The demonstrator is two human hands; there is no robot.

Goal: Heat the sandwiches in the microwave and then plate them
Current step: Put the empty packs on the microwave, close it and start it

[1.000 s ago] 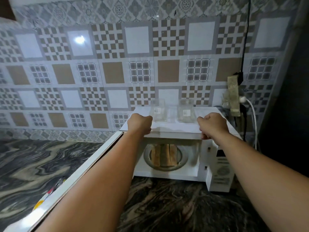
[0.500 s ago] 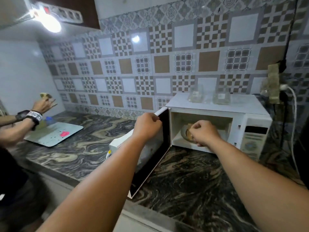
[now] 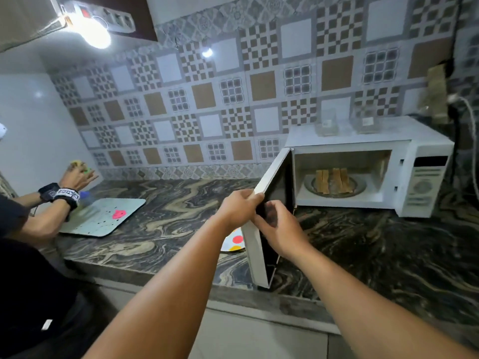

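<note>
A white microwave (image 3: pixel 429 151) stands on the marbled counter at the right, its door (image 3: pixel 255 251) swung wide open toward me. Inside, toasted sandwiches (image 3: pixel 333 180) stand side by side on the glass turntable (image 3: pixel 360 186). My left hand (image 3: pixel 239 209) grips the door's top outer corner. My right hand (image 3: pixel 281 229) rests against the door's dark inner face, fingers curled around its edge.
Two clear glass jars (image 3: pixel 326 124) sit on the microwave's top. A dotted plate (image 3: pixel 234 242) lies partly hidden behind the door. At the left another person's hand (image 3: pixel 77 174) holds something over a pale board (image 3: pixel 102 220). A wall socket and cable (image 3: pixel 466 104) are behind the microwave.
The view has pulled back and left. My right hand came out of the microwave cavity to the door's edge, and the door now stands wider open.
</note>
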